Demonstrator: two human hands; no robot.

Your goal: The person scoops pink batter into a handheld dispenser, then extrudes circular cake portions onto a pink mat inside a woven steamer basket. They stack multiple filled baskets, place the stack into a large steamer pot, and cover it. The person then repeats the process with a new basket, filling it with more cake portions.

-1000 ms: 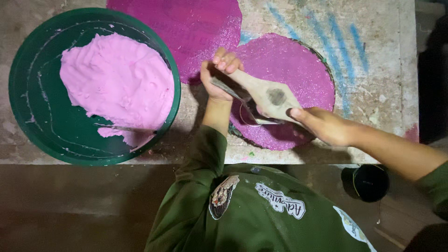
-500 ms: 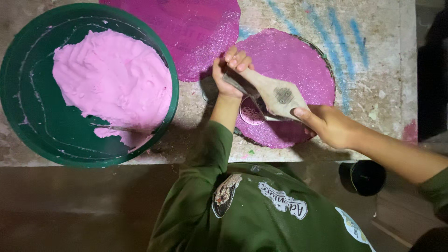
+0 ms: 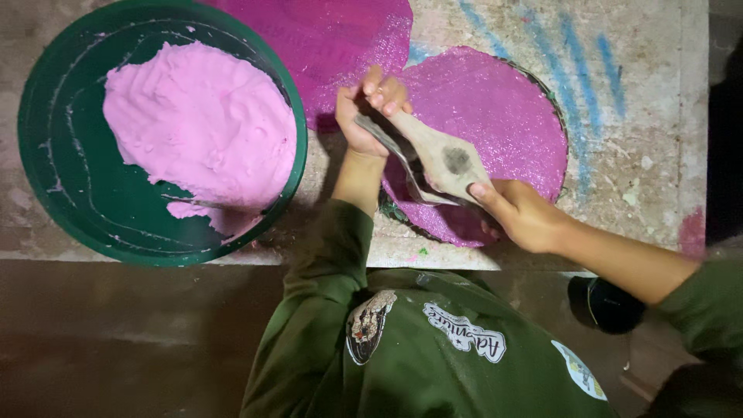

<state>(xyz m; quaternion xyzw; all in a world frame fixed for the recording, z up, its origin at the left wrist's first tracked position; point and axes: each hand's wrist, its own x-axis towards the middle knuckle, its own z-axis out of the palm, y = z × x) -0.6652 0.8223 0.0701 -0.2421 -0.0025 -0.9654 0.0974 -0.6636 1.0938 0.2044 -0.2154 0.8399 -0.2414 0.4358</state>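
Basin [image 3: 46, 186] (paste [image 3: 201, 131] inside) left of disc [image 3: 495, 116]

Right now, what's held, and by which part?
A flat, tan, leaf-shaped scraper, held at both ends: left hand pinches its narrow tip, right hand grips the wide end, over the round magenta sheet.

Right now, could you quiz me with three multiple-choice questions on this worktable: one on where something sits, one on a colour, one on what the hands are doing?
1. Where is the round green basin?
A. left of the hands
B. right of the hands
C. on the floor

2. What colour is the soft paste in it?
A. white
B. pale pink
C. blue

3. How is the flat pale scraper held?
A. by neither hand
B. by the left hand only
C. by both hands

Answers: 1 A, it sits at the table's left end. 2 B, a pale pink mound. 3 C, left hand grips one end, right hand the other, over the round magenta sheet.
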